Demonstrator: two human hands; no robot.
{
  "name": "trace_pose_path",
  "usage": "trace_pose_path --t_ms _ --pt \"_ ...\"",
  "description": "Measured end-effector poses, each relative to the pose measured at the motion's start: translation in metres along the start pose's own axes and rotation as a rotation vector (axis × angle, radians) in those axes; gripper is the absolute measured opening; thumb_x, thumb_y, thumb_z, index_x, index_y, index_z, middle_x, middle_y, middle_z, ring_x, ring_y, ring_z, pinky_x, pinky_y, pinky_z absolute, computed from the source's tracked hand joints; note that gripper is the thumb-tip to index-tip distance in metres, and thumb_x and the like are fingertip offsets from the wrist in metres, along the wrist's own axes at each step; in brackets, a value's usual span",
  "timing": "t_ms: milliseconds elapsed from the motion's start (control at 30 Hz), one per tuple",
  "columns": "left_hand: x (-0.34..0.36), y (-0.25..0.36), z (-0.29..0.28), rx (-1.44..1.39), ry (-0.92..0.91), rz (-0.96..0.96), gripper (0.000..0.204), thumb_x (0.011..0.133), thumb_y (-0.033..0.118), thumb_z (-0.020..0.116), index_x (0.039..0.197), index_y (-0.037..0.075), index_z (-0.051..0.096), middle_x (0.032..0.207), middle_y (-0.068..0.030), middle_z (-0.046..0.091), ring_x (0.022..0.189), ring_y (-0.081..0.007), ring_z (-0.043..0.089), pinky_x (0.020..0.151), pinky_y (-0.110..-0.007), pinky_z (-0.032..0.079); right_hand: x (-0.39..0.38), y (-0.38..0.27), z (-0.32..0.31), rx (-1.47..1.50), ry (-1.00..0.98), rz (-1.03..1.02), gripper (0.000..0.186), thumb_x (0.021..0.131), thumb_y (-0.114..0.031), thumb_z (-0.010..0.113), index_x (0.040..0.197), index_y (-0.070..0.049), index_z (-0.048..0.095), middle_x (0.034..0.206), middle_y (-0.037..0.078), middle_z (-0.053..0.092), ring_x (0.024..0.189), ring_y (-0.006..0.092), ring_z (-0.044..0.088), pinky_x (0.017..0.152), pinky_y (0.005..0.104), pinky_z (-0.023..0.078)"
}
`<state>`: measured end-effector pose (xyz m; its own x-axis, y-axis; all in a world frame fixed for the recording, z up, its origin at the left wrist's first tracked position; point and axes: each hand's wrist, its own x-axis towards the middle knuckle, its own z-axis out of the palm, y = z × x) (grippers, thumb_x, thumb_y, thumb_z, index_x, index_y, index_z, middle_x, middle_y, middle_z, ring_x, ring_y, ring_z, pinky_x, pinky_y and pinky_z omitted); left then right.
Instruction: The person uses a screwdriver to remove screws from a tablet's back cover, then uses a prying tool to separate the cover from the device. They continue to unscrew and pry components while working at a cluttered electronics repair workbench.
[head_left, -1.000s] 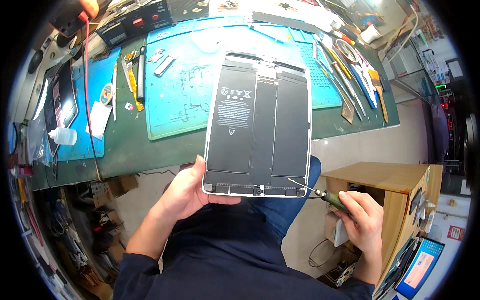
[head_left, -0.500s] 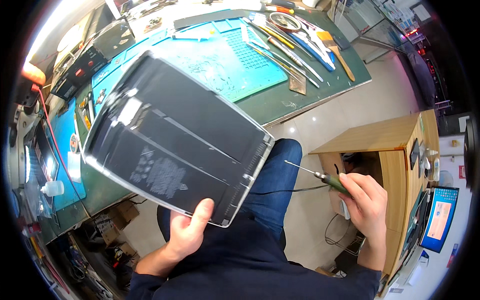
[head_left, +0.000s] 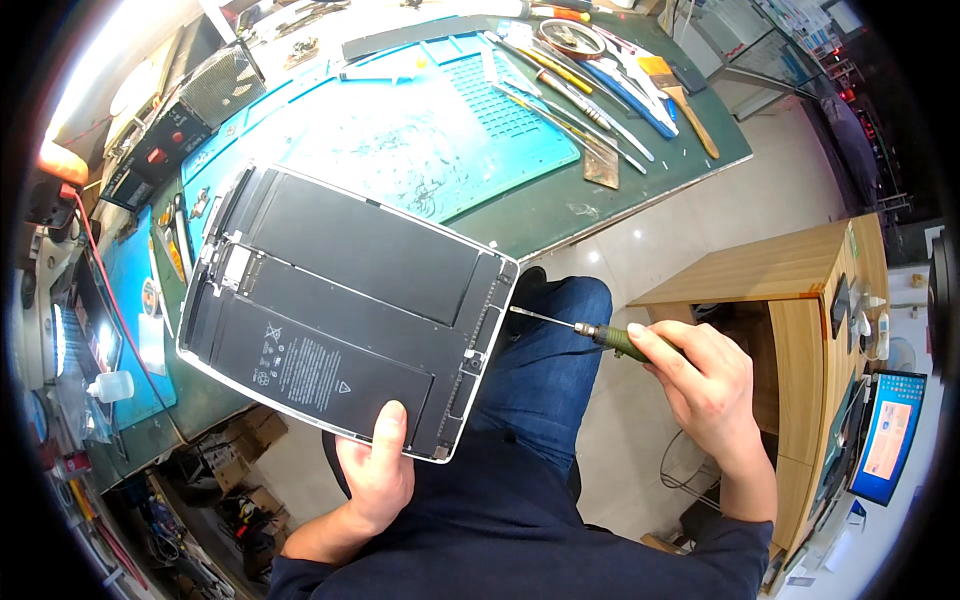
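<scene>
An opened tablet (head_left: 340,265) shows its inside, with black battery cells and a thin silver frame. My left hand (head_left: 380,465) grips it at the near edge, thumb on the inner face and fingers hidden underneath. It is held tilted above my lap, its far left end over the bench. In my right hand (head_left: 700,375) is a screwdriver (head_left: 612,338) with a green handle and a thin metal shaft. The shaft points left, its tip close to the tablet's right edge; whether it touches I cannot tell.
Beyond the tablet a blue silicone work mat (head_left: 380,150) lies on the green bench (head_left: 590,225). Several pens and tweezers and a wooden-handled brush (head_left: 690,120) lie at its right. A black boxy device (head_left: 160,150) stands left. A wooden cabinet (head_left: 760,270) is on my right.
The tablet has turned flatter toward me and lost its motion blur. My right hand has brought the screwdriver left, its tip now close to the tablet's edge.
</scene>
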<state>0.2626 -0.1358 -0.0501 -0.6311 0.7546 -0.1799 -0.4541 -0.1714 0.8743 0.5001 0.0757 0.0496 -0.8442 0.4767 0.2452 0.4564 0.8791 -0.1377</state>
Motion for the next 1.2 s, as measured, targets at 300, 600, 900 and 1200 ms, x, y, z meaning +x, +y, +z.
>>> trace_pose_path --t_ms 300,600,900,1200 --pt "0.000 0.000 0.003 -0.014 0.016 0.009 0.032 0.103 0.004 0.059 0.134 0.000 0.056 0.127 -0.0093 0.064 0.114 -0.0164 0.061 0.102 -0.033 0.047 0.002 0.002 0.004 0.015 -0.030 -0.028 0.051 0.075 -0.001 0.075 0.125 -0.016 0.075 0.099 0.003 0.067 0.072 0.0185 0.060 0.062 0.0313 0.050" --pt "-0.001 -0.002 -0.001 0.006 -0.016 0.036 0.035 0.104 0.006 0.059 0.137 -0.001 0.054 0.131 -0.0105 0.063 0.117 -0.0180 0.061 0.104 -0.035 0.048 0.002 0.000 0.000 -0.013 -0.057 -0.024 0.049 0.077 -0.004 0.075 0.125 -0.016 0.075 0.100 0.003 0.068 0.074 0.0176 0.061 0.063 0.0307 0.050" --pt "-0.003 -0.002 0.000 0.024 0.013 0.026 0.032 0.102 0.003 0.061 0.133 -0.001 0.057 0.127 -0.0088 0.063 0.114 -0.0162 0.061 0.103 -0.033 0.047 0.001 -0.001 -0.001 0.001 -0.072 -0.031 0.050 0.078 -0.003 0.074 0.126 -0.016 0.075 0.101 0.003 0.068 0.075 0.0177 0.061 0.064 0.0309 0.050" --pt "-0.003 -0.001 0.002 0.015 0.028 0.034 0.031 0.101 0.004 0.063 0.132 -0.001 0.059 0.127 -0.0085 0.064 0.114 -0.0160 0.061 0.103 -0.033 0.046 0.005 0.002 0.003 0.002 -0.039 0.032 0.050 0.079 0.002 0.073 0.126 -0.014 0.075 0.100 0.004 0.068 0.074 0.0194 0.060 0.064 0.0314 0.050"
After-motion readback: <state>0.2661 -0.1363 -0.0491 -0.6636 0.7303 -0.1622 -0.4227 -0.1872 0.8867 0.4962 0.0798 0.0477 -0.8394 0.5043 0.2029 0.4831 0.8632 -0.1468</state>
